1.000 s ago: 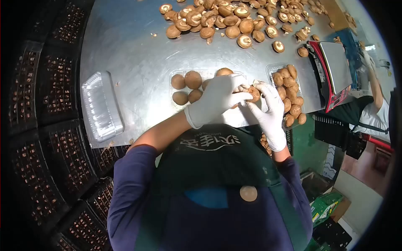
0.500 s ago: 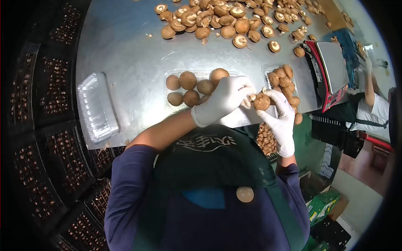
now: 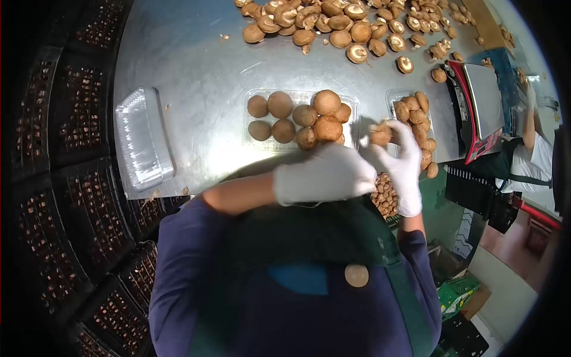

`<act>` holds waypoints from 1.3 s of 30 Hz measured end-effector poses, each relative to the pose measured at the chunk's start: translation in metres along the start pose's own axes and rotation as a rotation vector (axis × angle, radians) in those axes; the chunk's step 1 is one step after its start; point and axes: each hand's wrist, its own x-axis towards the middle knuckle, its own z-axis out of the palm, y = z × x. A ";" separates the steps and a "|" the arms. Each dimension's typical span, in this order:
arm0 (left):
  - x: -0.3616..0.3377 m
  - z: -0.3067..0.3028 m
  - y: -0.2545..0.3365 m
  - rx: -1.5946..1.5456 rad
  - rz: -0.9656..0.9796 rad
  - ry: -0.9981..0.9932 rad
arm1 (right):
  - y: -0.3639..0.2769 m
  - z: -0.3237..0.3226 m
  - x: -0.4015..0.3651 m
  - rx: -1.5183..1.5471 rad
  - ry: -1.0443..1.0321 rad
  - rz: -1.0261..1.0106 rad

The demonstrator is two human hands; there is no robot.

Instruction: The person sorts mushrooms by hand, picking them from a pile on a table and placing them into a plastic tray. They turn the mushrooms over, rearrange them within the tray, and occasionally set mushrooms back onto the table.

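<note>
Between the thumb and fingers of my gloved right hand [image 3: 404, 169] is a brown mushroom [image 3: 380, 134], beside the right end of the clear tray. My gloved left hand [image 3: 327, 177] is below that tray, a little blurred, with its fingers closed; whatever they may hold is hidden. The clear plastic tray [image 3: 303, 95] bears several round mushrooms [image 3: 280, 105], caps up, in rough rows. Farther right, a second clear tray [image 3: 391, 94] is filled with mushrooms [image 3: 419, 116].
Loose mushrooms [image 3: 351, 27] lie across the far side of the metal table [image 3: 196, 77]. Empty clear trays [image 3: 144, 140] are at the left. A red scale [image 3: 476, 107] stands right. Black crates [image 3: 77, 113] line the left. A co-worker [image 3: 526, 160] is at the far right.
My left hand has moved down, away from the held mushroom, uncovering more of the tray's mushrooms. My right hand still grips its mushroom, slightly turned. The whole view has shifted a little.
</note>
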 end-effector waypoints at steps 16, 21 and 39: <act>-0.055 -0.070 -0.142 0.077 -0.522 0.886 | 0.017 0.036 0.017 -0.556 -0.143 -0.310; 0.001 -0.088 -0.200 0.747 -0.448 0.826 | 0.001 0.016 0.057 -0.438 -0.051 -0.321; -0.090 -0.063 -0.075 -0.587 -0.759 0.874 | -0.027 0.134 0.251 -0.396 0.049 -0.595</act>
